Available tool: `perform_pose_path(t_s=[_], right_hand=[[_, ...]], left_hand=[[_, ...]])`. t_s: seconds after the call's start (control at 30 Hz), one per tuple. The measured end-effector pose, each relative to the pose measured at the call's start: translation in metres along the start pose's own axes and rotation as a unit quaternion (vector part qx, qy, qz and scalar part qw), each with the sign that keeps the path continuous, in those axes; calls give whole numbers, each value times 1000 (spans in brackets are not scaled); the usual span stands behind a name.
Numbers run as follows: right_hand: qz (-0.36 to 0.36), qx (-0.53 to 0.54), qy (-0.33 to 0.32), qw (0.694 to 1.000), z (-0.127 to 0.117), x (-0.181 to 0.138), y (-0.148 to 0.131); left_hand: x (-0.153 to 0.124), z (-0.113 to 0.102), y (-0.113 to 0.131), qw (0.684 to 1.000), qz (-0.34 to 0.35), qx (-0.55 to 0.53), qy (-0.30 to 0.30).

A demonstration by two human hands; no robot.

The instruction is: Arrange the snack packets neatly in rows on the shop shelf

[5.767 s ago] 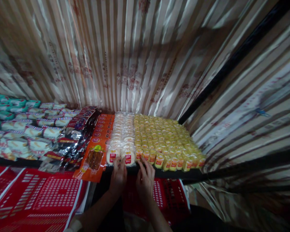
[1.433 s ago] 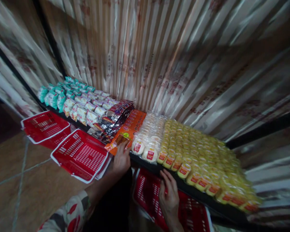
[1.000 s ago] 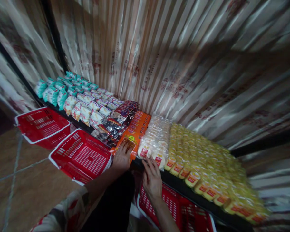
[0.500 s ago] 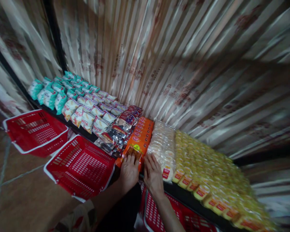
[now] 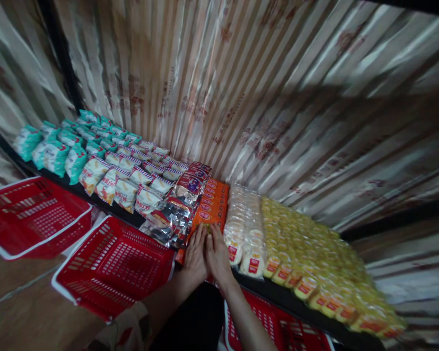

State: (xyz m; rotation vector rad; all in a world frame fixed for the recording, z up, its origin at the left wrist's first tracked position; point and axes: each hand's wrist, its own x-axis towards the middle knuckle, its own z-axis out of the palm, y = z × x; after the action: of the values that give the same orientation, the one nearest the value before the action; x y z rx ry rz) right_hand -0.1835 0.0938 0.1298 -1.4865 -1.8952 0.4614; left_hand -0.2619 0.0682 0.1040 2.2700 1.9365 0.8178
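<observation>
Orange snack packets (image 5: 214, 197) lie in a row on the black shelf. My left hand (image 5: 196, 253) rests on the front orange packet, its fingers stretched out. Close beside it, my right hand (image 5: 218, 252) lies on the same packet with fingers extended. Both hands cover most of that packet's front. To the left are shiny dark red and brown packets (image 5: 193, 183). White round buns or cakes in clear wrappers (image 5: 243, 209) adjoin the orange row on the right.
Yellow wrapped cakes (image 5: 307, 243) fill the shelf's right side; white snack bags (image 5: 126, 192) and teal bags (image 5: 54, 153) its left. Red baskets (image 5: 128, 263), (image 5: 40, 209) stand in front on the left, another red basket (image 5: 256, 317) below. Pleated sheeting (image 5: 241, 97) hangs behind.
My right hand has moved left from the orange packets' edge onto the front packet, next to my left hand. The view has shifted slightly.
</observation>
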Motion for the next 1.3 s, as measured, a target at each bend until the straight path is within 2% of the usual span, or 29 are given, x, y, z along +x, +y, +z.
perform_pose_path(t_s=[0.17,0.37,0.47,0.63,0.97,1.1,1.3], right_hand=[[16,-24,7,1000,22,21,11],[-3,-59,37,998,43,48,24],[7,-127,3,992,43,62,21],[67,-224,-61,970,39,74,12],[76,-275,-90,954,37,71,6],[76,-282,-82,953,36,83,3],[108,-265,-110,952,38,109,5]], left_hand=[[9,16,0,1000,-2,23,14],[7,22,-1,999,10,24,35],[4,24,-1,998,2,37,54],[3,24,2,995,-19,67,68],[6,25,4,994,-9,72,84],[6,24,2,992,10,76,99],[4,28,2,992,19,77,102]])
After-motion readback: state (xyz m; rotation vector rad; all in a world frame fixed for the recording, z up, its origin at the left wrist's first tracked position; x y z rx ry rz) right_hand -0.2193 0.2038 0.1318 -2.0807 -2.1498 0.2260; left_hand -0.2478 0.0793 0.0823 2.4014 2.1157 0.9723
